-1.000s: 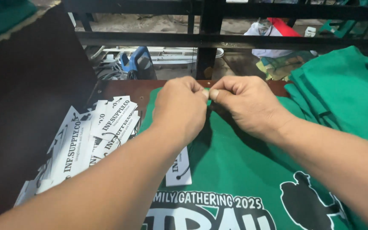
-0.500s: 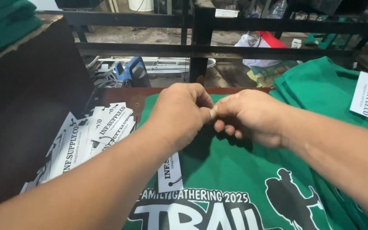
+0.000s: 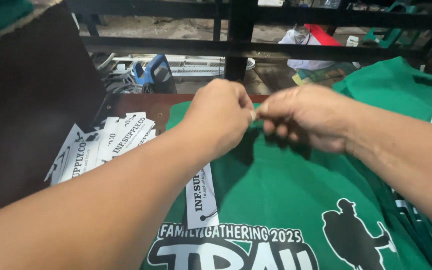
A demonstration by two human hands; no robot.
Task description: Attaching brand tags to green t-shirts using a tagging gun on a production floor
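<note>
Both my forearms are bare to the frame edge, with no sleeves, watch or bracelet in view. My left hand (image 3: 221,117) and right hand (image 3: 306,120) are ungloved and ringless.

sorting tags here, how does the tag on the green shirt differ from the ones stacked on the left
The tag on the green shirt lies single and lengthwise on the cloth below the left hand; the stacked tags lie fanned and overlapping on the brown table. Both are white with black print.

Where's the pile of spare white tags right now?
In the head view, the white tag pile lies fanned on the brown table, left of the green shirt and below-left of the left hand.
</note>
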